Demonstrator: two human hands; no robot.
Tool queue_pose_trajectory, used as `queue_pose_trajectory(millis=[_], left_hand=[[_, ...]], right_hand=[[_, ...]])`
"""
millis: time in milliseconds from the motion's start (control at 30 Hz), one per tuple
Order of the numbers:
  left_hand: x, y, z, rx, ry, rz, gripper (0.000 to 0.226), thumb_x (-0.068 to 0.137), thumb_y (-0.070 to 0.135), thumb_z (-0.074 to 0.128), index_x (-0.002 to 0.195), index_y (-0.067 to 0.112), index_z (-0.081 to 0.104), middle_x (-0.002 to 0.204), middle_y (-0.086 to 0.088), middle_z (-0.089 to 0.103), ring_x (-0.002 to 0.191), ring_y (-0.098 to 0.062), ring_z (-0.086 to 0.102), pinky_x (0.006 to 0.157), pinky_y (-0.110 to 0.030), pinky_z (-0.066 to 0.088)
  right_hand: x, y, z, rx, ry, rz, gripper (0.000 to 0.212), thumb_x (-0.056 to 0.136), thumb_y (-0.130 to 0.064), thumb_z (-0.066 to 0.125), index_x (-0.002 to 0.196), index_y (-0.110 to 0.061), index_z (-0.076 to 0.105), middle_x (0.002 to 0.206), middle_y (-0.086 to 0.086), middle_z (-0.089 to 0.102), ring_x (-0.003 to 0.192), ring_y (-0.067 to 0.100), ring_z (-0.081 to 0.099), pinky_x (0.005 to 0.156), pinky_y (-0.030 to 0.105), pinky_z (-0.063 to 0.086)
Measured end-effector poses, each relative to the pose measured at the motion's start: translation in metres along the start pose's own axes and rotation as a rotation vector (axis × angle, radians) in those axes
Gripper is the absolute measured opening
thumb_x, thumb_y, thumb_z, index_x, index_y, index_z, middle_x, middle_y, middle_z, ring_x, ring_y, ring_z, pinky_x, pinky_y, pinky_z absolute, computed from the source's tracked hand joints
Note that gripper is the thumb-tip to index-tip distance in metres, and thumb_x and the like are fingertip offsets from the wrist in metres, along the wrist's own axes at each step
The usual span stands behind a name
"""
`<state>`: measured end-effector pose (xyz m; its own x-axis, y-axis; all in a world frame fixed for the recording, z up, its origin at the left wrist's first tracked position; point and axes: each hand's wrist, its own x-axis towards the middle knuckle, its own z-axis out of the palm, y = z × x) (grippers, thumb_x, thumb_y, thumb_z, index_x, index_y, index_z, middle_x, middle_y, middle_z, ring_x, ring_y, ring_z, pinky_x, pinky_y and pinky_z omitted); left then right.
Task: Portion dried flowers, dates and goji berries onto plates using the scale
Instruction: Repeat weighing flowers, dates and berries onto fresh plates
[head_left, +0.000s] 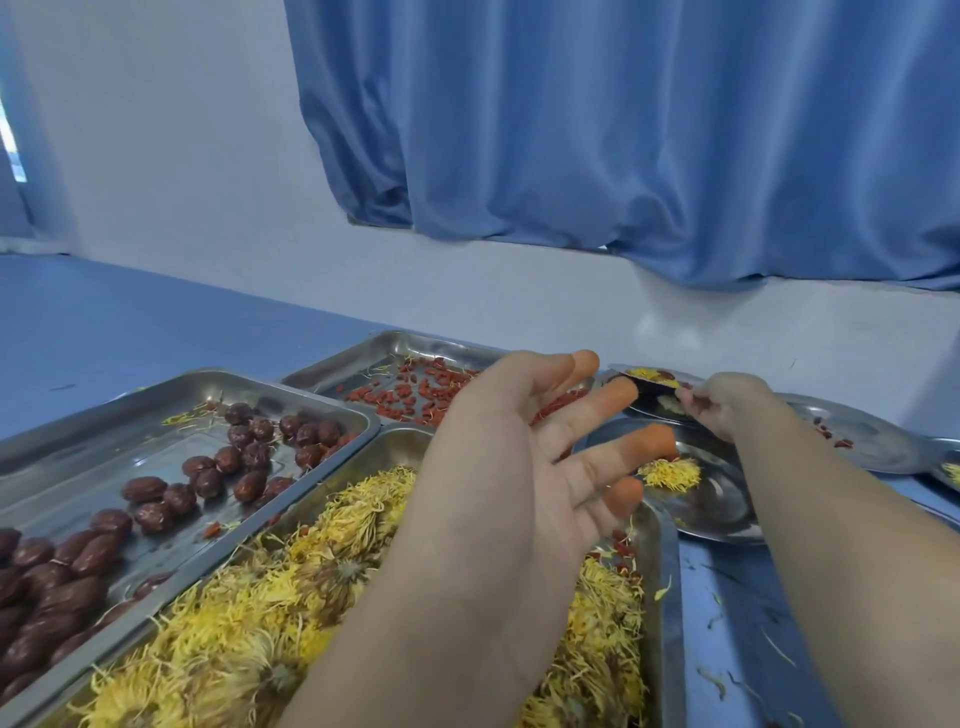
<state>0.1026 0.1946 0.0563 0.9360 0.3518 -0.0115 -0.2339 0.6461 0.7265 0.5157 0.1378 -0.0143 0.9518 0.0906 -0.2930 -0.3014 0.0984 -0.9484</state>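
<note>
Three steel trays lie in front of me: dark red dates (156, 509) at the left, yellow dried flowers (249, 613) nearest me, goji berries (410, 395) in the far tray. My left hand (524, 452) hovers palm up over the flower tray with fingers straight, several goji berries lying on them. My right hand (727, 402) grips the rim of a round plate (649, 400) at the back that holds a flower and a date. A nearer round plate (717, 499) carries one flower (670, 474). No scale is visible.
Another round plate (872, 436) with a few goji berries lies at the right, and a further plate edge (948, 467) shows beyond it. Loose petals litter the blue tabletop (727, 649). A white wall and blue curtain (623, 130) stand behind the table.
</note>
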Motion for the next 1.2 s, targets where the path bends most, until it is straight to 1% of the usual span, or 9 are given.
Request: queue_pose_trajectory(millis=[100, 233, 367, 433, 600, 733, 900, 1067, 1200], left_hand=[[0.013, -0.010, 0.003, -0.011, 0.009, 0.039, 0.028, 0.088, 0.027, 0.054, 0.110, 0.016, 0.066, 0.096, -0.006, 0.077, 0.070, -0.025, 0.073, 0.054, -0.026, 0.051], [0.014, -0.009, 0.004, 0.032, 0.020, 0.021, 0.026, 0.088, 0.027, 0.054, 0.109, 0.017, 0.066, 0.094, -0.004, 0.077, 0.069, -0.024, 0.073, 0.051, -0.025, 0.051], [0.012, -0.007, 0.006, 0.024, 0.028, -0.002, 0.025, 0.089, 0.026, 0.055, 0.110, 0.017, 0.066, 0.097, -0.004, 0.077, 0.076, -0.025, 0.075, 0.056, -0.029, 0.051], [0.009, -0.008, 0.009, 0.005, 0.022, -0.007, 0.024, 0.091, 0.025, 0.054, 0.111, 0.016, 0.065, 0.101, -0.005, 0.076, 0.080, -0.026, 0.075, 0.061, -0.031, 0.052], [0.000, -0.007, 0.016, 0.029, 0.003, -0.028, 0.023, 0.095, 0.025, 0.052, 0.111, 0.016, 0.066, 0.106, -0.005, 0.074, 0.085, -0.025, 0.075, 0.068, -0.032, 0.056], [-0.007, -0.001, 0.019, 0.069, -0.003, 0.003, 0.023, 0.094, 0.025, 0.053, 0.110, 0.016, 0.067, 0.108, -0.006, 0.073, 0.090, -0.025, 0.074, 0.069, -0.034, 0.054], [-0.025, -0.002, 0.038, 0.138, -0.109, 0.027, 0.025, 0.093, 0.024, 0.054, 0.110, 0.016, 0.068, 0.113, -0.008, 0.072, 0.095, -0.026, 0.073, 0.079, -0.037, 0.053], [-0.053, -0.035, 0.064, 0.181, -0.203, -0.035, 0.026, 0.092, 0.024, 0.053, 0.110, 0.014, 0.070, 0.115, -0.008, 0.071, 0.089, -0.025, 0.072, 0.072, -0.034, 0.049], [-0.084, -0.069, 0.076, 0.127, -0.270, -0.171, 0.026, 0.078, 0.025, 0.062, 0.101, 0.015, 0.070, 0.108, -0.010, 0.073, 0.090, -0.028, 0.071, 0.074, -0.035, 0.047]], right_hand=[[-0.007, -0.003, -0.001, -0.010, 0.000, -0.021, 0.010, 0.092, 0.012, 0.044, 0.086, 0.004, 0.047, 0.117, 0.021, 0.050, 0.087, 0.023, 0.060, 0.051, 0.017, 0.054], [-0.015, -0.001, -0.001, -0.142, -0.046, -0.090, 0.031, 0.093, 0.006, 0.043, 0.123, 0.006, 0.050, 0.138, 0.019, 0.047, 0.100, 0.020, 0.054, 0.054, 0.018, 0.055], [-0.030, -0.006, -0.009, -0.136, -0.026, -0.063, 0.025, 0.089, 0.007, 0.053, 0.114, 0.006, 0.054, 0.139, 0.015, 0.043, 0.118, 0.028, 0.052, 0.073, 0.026, 0.057], [-0.044, -0.008, -0.012, -0.059, -0.057, -0.034, 0.028, 0.090, 0.007, 0.048, 0.118, 0.007, 0.049, 0.140, 0.018, 0.042, 0.118, 0.031, 0.052, 0.083, 0.033, 0.056], [-0.122, -0.015, -0.020, -0.066, -0.171, -0.054, 0.005, 0.093, 0.005, 0.045, 0.088, 0.003, 0.045, 0.129, 0.024, 0.049, 0.069, 0.029, 0.063, 0.046, 0.026, 0.056], [-0.195, -0.024, -0.048, -0.021, -0.276, -0.078, 0.004, 0.093, 0.004, 0.047, 0.097, 0.006, 0.046, 0.124, 0.033, 0.052, 0.080, 0.032, 0.064, 0.075, 0.034, 0.058], [-0.291, -0.032, -0.115, 0.004, -0.387, -0.125, 0.036, 0.091, 0.001, 0.053, 0.125, 0.011, 0.046, 0.133, 0.035, 0.047, 0.101, 0.031, 0.067, 0.077, 0.035, 0.059], [-0.382, -0.031, -0.197, -0.007, -0.368, -0.135, 0.026, 0.070, -0.003, 0.065, 0.094, 0.005, 0.063, 0.109, 0.029, 0.065, 0.095, 0.034, 0.069, 0.076, 0.035, 0.059], [-0.432, -0.024, -0.260, -0.023, -0.319, -0.181, 0.034, 0.062, -0.007, 0.069, 0.095, 0.001, 0.061, 0.101, 0.027, 0.067, 0.095, 0.037, 0.068, 0.080, 0.038, 0.058]])
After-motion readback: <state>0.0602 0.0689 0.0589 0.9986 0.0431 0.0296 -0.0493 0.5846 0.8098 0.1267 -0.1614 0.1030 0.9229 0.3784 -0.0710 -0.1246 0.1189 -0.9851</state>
